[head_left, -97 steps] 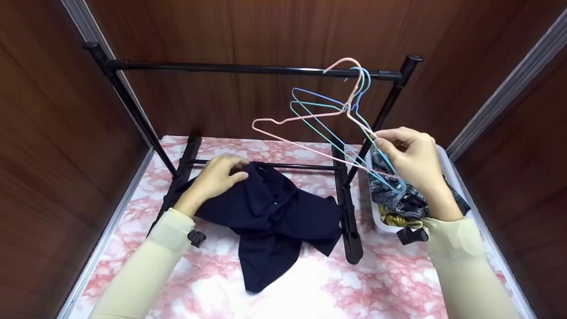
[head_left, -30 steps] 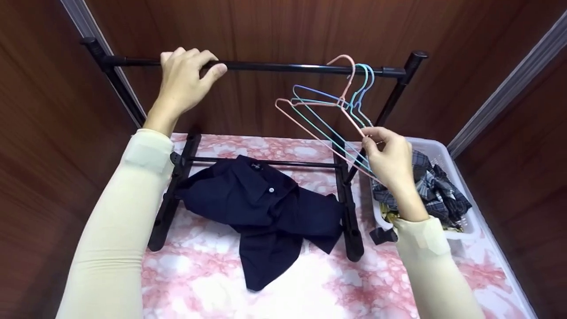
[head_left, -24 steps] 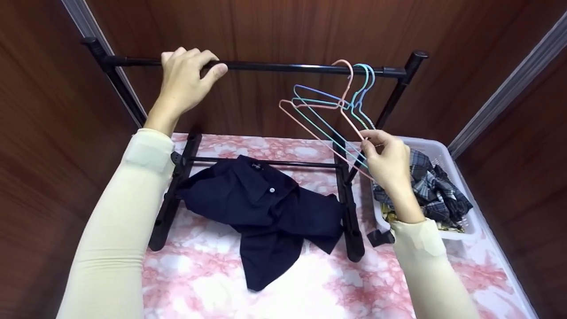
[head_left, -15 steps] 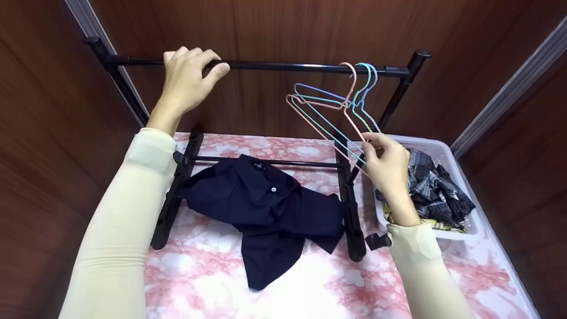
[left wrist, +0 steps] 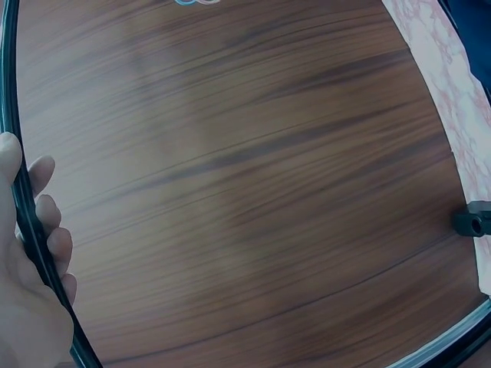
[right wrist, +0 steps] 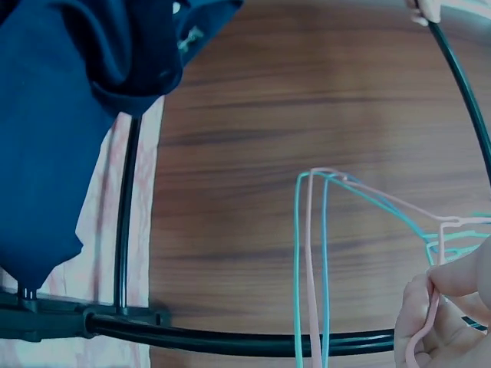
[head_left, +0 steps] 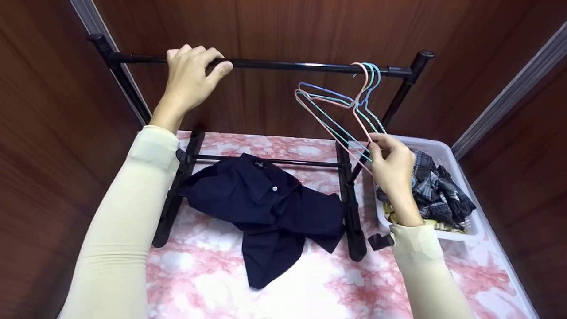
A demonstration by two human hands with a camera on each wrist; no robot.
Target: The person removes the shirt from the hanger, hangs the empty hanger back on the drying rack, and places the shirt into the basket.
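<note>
My left hand [head_left: 195, 60] grips the black top rail [head_left: 292, 66] of a small clothes rack near its left end; in the left wrist view its fingers [left wrist: 47, 230] curl round the rail [left wrist: 11, 123]. My right hand [head_left: 375, 145] pinches the lower wire of a pink hanger [head_left: 330, 128]. That hanger hangs on the rail's right end beside a green hanger [head_left: 330, 120] and a blue hanger [head_left: 316, 86]. The right wrist view shows the pink hanger [right wrist: 311, 276] and green hanger [right wrist: 296, 261] by my fingers [right wrist: 449, 307]. A navy shirt [head_left: 266, 208] lies crumpled over the rack's base.
A white basket [head_left: 445, 148] holding plaid and yellow clothes stands at the right, behind my right wrist. The rack stands on a pink marbled surface [head_left: 336, 288]. Brown wood walls [head_left: 283, 26] close in at the back and on both sides.
My left hand left the navy shirt and took hold of the top rail. My right hand has swung the pink hanger rightward, bunching it against the green and blue ones.
</note>
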